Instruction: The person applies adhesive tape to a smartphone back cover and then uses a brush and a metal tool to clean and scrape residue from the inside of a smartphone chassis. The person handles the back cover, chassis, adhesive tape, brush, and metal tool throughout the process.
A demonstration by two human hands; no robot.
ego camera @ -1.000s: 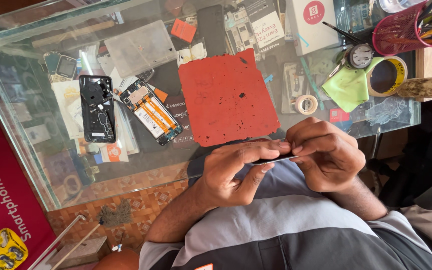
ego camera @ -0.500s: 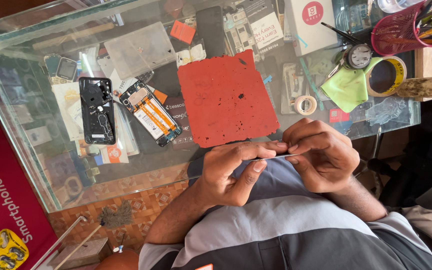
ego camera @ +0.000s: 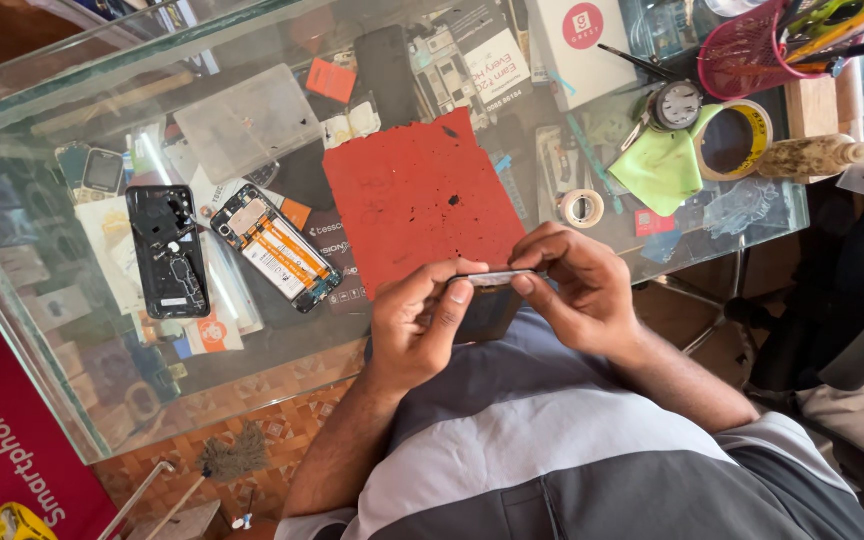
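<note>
Lying edge-on with its long axis running hand to hand, the thin dark flat phone panel (ego camera: 492,290) hangs just off the glass worktop's (ego camera: 72,340) near edge, left hand (ego camera: 417,325) and right hand (ego camera: 577,290) each closed on one end.

Head view, looking down. Left hand (ego camera: 417,325) and right hand (ego camera: 577,285) pinch a thin dark phone panel (ego camera: 492,295) edge-on between them, just off the near edge of the glass table (ego camera: 42,330). A red mat (ego camera: 417,195) lies at the table's near edge, touching the hands. Beside it, toward the left edge: an opened phone (ego camera: 274,248) and a black phone frame (ego camera: 167,250). Far right corner: a pink tool basket (ego camera: 742,55).
</note>
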